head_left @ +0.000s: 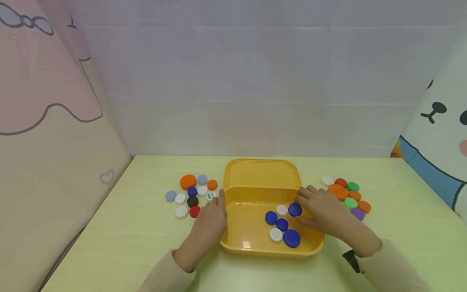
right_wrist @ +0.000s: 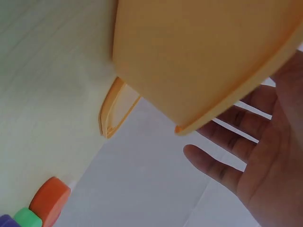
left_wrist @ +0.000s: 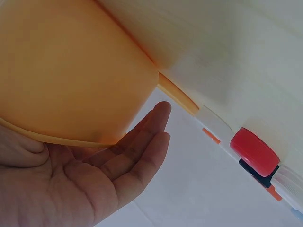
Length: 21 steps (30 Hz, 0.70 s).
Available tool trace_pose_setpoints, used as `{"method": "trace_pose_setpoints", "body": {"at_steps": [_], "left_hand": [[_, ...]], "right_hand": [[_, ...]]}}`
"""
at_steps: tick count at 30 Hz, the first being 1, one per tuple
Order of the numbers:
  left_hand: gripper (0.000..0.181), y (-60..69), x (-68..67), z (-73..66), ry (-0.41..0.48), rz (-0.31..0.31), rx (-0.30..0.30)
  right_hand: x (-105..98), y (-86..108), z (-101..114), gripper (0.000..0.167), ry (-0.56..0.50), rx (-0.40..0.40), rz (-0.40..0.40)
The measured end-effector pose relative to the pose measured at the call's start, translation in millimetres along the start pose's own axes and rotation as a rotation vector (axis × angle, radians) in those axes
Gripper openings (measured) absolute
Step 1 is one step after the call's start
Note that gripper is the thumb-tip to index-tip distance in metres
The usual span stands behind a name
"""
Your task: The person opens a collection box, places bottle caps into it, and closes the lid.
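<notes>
A yellow plastic box [head_left: 242, 215] stands in the middle of the table, with several blue and white bottle caps lying inside on its right half. My right hand [head_left: 324, 211] reaches over the right wall. Its thumb and fingers pinch a blue bottle cap [head_left: 295, 209] inside the box. In the right wrist view, the box wall [right_wrist: 189, 52] hides the thumb and that cap. My left hand [head_left: 211, 217] rests against the left rim, index finger pointing forward. Its fingers [left_wrist: 144, 161] look relaxed beside the box corner in the left wrist view, with part of the thumb behind the rim.
Behind the box lies its yellow lid [head_left: 262, 173]. Left of the box is a group of mixed caps, including a red cap [head_left: 195, 211] and a black cap [head_left: 192, 201]. Another group, with an orange cap [head_left: 337, 192], lies to the right. A white cloth [head_left: 255, 89] hangs behind the table.
</notes>
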<state>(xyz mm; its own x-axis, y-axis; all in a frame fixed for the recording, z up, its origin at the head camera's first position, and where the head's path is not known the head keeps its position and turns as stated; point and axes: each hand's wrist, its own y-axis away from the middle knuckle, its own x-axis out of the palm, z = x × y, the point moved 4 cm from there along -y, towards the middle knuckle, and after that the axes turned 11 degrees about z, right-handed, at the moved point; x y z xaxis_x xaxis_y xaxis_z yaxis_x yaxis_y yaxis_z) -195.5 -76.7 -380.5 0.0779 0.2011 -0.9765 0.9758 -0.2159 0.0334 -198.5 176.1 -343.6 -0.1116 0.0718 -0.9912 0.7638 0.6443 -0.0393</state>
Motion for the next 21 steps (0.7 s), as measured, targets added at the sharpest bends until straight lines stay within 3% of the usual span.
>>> {"method": "trace_pose_setpoints", "body": {"at_steps": [9, 21], "left_hand": [[0.049, 0.2, 0.7, 0.1, 0.008, 0.012, -0.008], [0.049, 0.6, -0.2, -0.5, -0.005, 0.012, -0.007]], "right_hand": [[13.6, -5.1, 5.7, 0.034, 0.039, -0.046, 0.007], [22.3, -7.2, 7.1, 0.032, 0.047, -0.021, 0.120]]}}
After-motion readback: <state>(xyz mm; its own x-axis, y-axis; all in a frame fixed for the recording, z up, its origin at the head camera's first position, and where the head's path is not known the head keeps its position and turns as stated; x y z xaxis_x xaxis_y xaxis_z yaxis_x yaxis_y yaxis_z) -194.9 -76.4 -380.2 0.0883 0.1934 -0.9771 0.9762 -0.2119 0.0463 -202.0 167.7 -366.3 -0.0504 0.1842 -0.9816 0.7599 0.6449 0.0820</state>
